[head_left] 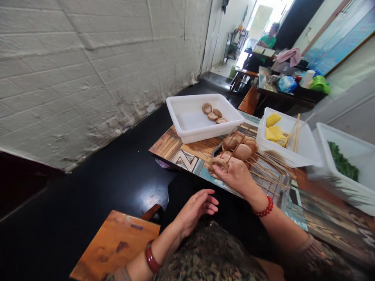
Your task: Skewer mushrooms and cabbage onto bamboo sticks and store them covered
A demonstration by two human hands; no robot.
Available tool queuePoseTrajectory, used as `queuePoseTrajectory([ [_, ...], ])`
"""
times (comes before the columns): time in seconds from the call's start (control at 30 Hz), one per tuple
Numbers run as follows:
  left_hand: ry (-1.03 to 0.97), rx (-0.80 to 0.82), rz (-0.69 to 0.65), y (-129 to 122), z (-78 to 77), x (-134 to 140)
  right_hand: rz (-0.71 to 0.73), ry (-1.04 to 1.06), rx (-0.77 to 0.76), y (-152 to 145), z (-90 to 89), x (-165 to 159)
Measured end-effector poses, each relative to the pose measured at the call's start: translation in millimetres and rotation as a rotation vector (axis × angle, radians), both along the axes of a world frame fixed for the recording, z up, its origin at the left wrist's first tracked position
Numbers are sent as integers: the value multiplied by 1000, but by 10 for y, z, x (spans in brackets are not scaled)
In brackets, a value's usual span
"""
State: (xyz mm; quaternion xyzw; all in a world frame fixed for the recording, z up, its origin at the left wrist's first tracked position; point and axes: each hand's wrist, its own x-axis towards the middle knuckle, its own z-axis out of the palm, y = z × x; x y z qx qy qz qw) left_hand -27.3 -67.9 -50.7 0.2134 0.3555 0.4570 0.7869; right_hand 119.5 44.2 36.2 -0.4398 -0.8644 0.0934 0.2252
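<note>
My right hand (pixel 236 171) is closed around a brown mushroom (pixel 217 166) at the near edge of the table. Two thin wooden skewers (pixel 238 143) rise out of that hand; whether they pass through the mushroom is hidden. Just beyond it, a clear tray (pixel 285 187) holds a pile of skewered mushrooms (pixel 242 152), their bare sticks (pixel 268 175) pointing right. My left hand (pixel 199 208) hangs in front of the table, holding nothing, with its fingers loosely bent and apart. A white tub (pixel 187 134) behind the pile contains several loose mushrooms (pixel 212 116).
On the right stand a white tub (pixel 304 158) with corn (pixel 274 130) and sticks, and another (pixel 325 156) with leafy greens (pixel 342 162). A wooden stool (pixel 117 246) is at lower left. A person in green (pixel 268 41) sits far back.
</note>
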Motion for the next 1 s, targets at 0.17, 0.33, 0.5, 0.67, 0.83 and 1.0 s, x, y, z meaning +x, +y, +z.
queuePoseTrajectory([
  [0.17, -5, 26, 17, -31, 31, -23, 30, -1, -20, -1, 2, -30],
  [0.33, 15, 44, 65, -20, 64, -86, 40, 4, 10, -2, -29, -13],
  [0.5, 37, 47, 82, 16, 100, -135, -2, 47, -38, -19, 36, -12],
  [0.67, 50, 44, 96, 42, 99, -152, -19, 268, -107, 42, 203, 51],
  [0.83, 43, 109, 100, 68, 200, -140, 43, 713, -376, -89, 247, 301],
  [1.0, -79, 226, 64, 146, 445, -90, 39, 779, -168, -527, 154, 470],
])
